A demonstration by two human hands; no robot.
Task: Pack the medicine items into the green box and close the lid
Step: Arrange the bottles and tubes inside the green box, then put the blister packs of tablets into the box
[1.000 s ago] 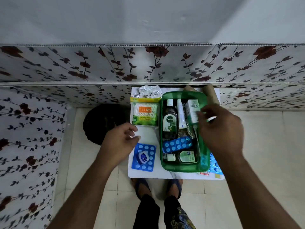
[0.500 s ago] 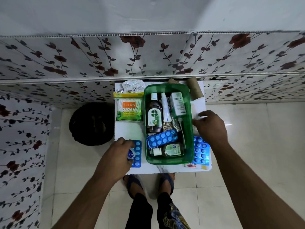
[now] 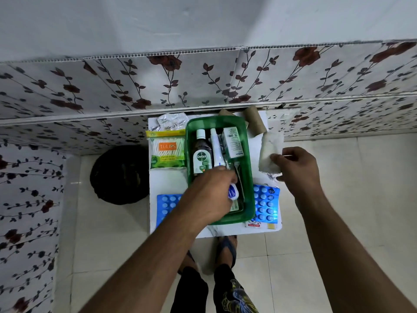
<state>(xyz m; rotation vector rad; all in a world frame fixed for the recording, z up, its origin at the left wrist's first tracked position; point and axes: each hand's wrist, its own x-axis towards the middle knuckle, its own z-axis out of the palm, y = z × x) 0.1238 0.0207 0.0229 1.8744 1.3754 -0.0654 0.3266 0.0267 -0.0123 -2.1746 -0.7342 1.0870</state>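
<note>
The open green box (image 3: 249,177) sits on a small white table (image 3: 257,143) and holds a Dettol bottle (image 3: 202,155), a white tube (image 3: 216,150) and a white carton (image 3: 232,142). My left hand (image 3: 209,195) reaches over the box and grips a small blue and white jar (image 3: 301,193). My right hand (image 3: 297,170) is to the right of the box, pinching a white cotton roll in clear wrap (image 3: 269,154). Blue pill strips lie at the left (image 3: 165,206) and right (image 3: 266,205) of the box. My left hand hides the front of the box's inside.
A pack of cotton buds (image 3: 168,150) and a silver foil strip (image 3: 172,120) lie left of the box. Two cardboard tubes (image 3: 255,120) stand behind it. A black round bin (image 3: 119,175) is on the floor at the left. My feet (image 3: 225,247) are under the table's front edge.
My left hand lifted the small jar off the left pill strip and carried it over the box. My right hand moved up and picked the cotton roll off the table.
</note>
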